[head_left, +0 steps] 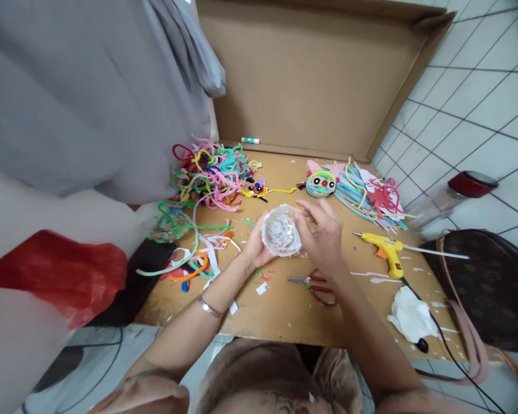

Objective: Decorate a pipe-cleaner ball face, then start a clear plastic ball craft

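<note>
My arms are bare to the elbow. A thin silver bangle (210, 308) circles my left wrist, at seven o'clock from my left hand (255, 246). My right hand (323, 233) wears nothing.

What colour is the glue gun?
The glue gun is yellow with an orange trigger, seen clearly in the head view, lying right of the hands.
</note>
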`<action>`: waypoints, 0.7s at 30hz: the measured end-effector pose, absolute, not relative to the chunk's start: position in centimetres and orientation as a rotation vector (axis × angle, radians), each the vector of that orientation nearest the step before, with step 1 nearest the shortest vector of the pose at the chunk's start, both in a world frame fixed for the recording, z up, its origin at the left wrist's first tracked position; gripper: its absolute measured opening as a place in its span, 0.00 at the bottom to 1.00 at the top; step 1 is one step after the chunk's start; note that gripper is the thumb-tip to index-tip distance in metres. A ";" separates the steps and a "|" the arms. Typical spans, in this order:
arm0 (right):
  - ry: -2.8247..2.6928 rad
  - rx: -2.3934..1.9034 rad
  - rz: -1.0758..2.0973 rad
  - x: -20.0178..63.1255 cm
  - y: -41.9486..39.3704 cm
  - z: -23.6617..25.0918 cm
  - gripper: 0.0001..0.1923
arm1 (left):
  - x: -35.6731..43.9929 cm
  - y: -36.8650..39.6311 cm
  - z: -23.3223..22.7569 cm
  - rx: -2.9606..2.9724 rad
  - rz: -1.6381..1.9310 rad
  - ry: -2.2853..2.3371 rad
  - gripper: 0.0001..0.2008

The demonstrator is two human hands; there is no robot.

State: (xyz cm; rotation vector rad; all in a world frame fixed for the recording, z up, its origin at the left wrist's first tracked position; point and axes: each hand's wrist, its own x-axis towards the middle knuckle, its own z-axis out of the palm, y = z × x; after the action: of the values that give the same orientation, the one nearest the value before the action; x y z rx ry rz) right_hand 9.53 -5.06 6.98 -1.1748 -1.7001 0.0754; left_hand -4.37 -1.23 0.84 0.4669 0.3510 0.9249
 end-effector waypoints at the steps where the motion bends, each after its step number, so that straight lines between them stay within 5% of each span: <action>1: -1.719 -1.171 0.068 9.1 -4.6 7.2 0.13 | -4.3 -1.3 0.9 0.480 0.929 0.360 0.27; 10: -1.653 -1.105 0.200 8.7 -3.3 7.4 0.09 | -4.4 -0.9 1.1 0.584 1.058 0.413 0.20; 21: -1.672 -1.073 0.271 10.2 -4.3 6.0 0.09 | -5.9 -0.6 1.4 1.034 1.298 0.600 0.24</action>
State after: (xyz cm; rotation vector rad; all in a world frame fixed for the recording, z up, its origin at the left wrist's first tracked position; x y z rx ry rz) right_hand 10.24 -4.29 6.00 -1.0725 -1.6715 0.2714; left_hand -5.89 -0.56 1.39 1.0341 0.5999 1.2984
